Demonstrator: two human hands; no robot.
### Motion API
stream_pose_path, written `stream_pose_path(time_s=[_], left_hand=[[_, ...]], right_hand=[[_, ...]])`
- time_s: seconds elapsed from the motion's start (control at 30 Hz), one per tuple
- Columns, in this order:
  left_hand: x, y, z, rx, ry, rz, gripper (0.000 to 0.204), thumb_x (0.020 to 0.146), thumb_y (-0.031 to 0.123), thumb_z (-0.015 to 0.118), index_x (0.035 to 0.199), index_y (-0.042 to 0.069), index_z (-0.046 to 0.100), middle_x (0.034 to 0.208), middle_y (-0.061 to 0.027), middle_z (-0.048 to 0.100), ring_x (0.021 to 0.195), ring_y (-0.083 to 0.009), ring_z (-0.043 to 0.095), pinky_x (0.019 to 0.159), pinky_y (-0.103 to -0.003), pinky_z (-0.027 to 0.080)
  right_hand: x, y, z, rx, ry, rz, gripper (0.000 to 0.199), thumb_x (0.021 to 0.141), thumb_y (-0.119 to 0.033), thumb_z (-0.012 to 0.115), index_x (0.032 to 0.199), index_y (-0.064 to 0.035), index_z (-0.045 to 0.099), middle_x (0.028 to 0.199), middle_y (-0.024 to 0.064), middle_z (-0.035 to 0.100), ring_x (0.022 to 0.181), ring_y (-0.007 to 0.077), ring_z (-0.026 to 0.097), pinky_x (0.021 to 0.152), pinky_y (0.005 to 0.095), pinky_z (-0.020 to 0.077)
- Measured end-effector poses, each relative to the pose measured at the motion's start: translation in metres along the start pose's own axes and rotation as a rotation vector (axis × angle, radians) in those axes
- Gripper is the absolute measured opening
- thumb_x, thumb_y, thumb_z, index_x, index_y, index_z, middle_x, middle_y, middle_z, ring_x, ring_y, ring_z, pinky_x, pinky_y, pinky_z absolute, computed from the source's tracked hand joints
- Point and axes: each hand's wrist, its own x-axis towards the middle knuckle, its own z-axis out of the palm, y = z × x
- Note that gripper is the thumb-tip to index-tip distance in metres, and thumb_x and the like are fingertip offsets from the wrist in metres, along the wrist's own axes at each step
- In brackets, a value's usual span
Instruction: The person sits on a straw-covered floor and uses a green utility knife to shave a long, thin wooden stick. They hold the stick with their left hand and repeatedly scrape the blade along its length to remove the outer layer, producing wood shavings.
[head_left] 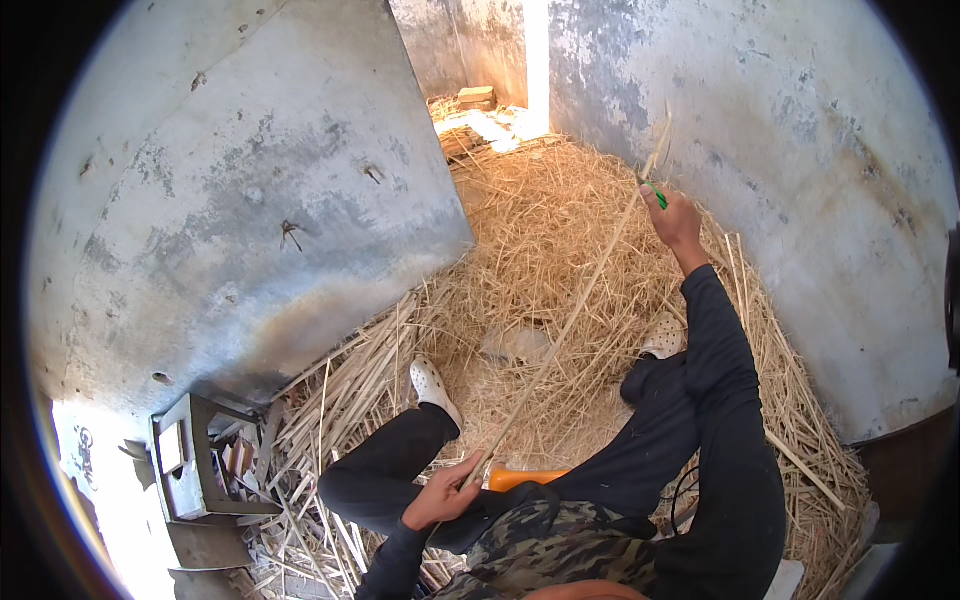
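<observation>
A long, thin, pale bamboo strip (574, 318) runs slantwise from my lap up to the far right. My left hand (444, 495) is closed round its near end, just above my left thigh. My right hand (673, 218), stretched far out toward the right wall, grips a small knife with a green handle (659, 195). Its blade is barely visible and seems to meet the strip; the fingers partly hide the contact. Beyond that hand the strip's far end continues, looking frayed or split. An orange cylindrical object (523, 479) lies between my thighs, beside my left hand.
Curly shavings (560, 220) heap up between my feet and toward the bright gap at the back. Loose strips (345, 385) pile at left and right. A worn stool-like box (190, 470) stands at lower left. Peeling walls (780, 200) close in on both sides.
</observation>
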Motion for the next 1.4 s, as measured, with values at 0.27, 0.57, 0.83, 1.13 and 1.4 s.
stream_pose_path(time_s=[0.27, 0.57, 0.83, 1.13, 1.4], left_hand=[[-0.075, 0.001, -0.010, -0.078, 0.020, -0.114, 0.041, 0.087, 0.003, 0.058, 0.128, -0.001, 0.056, 0.069, 0.0000, 0.054, 0.064, -0.0040, 0.047, 0.060, -0.021, 0.042], [-0.121, 0.016, -0.020, 0.103, 0.126, -0.174, 0.047, 0.081, 0.003, 0.061, 0.128, -0.002, 0.056, 0.071, -0.0101, 0.067, 0.064, -0.0047, 0.060, 0.065, -0.024, 0.051], [-0.218, -0.031, -0.050, 0.301, 0.342, -0.262, 0.042, 0.081, 0.006, 0.060, 0.123, -0.003, 0.061, 0.083, -0.0078, 0.070, 0.078, -0.0076, 0.062, 0.075, -0.024, 0.050], [-0.017, 0.030, -0.004, -0.473, 0.243, -0.127, 0.037, 0.102, 0.018, 0.045, 0.135, 0.003, 0.042, 0.057, 0.0064, 0.035, 0.043, -0.0035, 0.034, 0.039, -0.019, 0.030], [0.077, 0.069, 0.010, -0.654, 0.065, 0.042, 0.034, 0.103, 0.024, 0.044, 0.131, 0.005, 0.045, 0.061, 0.0081, 0.033, 0.045, -0.0014, 0.027, 0.041, -0.019, 0.023]], right_hand=[[0.006, 0.031, -0.013, -0.205, 0.106, -0.013, 0.065, 0.088, -0.071, 0.041, 0.092, -0.0135, 0.072, 0.062, 0.0114, 0.063, 0.061, 0.0303, 0.065, 0.056, 0.0424, 0.0496], [0.003, 0.043, -0.009, -0.246, -0.029, 0.026, 0.066, 0.088, -0.072, 0.040, 0.088, -0.0125, 0.070, 0.065, 0.0156, 0.064, 0.066, 0.0370, 0.065, 0.060, 0.0478, 0.0491], [-0.016, 0.160, 0.011, -0.160, -0.110, 0.631, 0.094, 0.089, -0.074, 0.031, 0.104, 0.0129, 0.065, 0.102, 0.0368, 0.062, 0.100, 0.0445, 0.063, 0.085, 0.0496, 0.0464], [-0.020, 0.031, 0.033, -0.095, -0.487, 0.190, 0.082, 0.086, -0.078, 0.037, 0.055, -0.0033, 0.050, 0.053, 0.0087, 0.049, 0.050, 0.0221, 0.048, 0.055, 0.0420, 0.0419], [-0.111, -0.122, 0.011, 0.234, -0.549, -0.444, 0.073, 0.080, -0.081, 0.045, 0.057, -0.0129, 0.061, 0.044, 0.0011, 0.045, 0.039, 0.0178, 0.045, 0.041, 0.0341, 0.0350]])
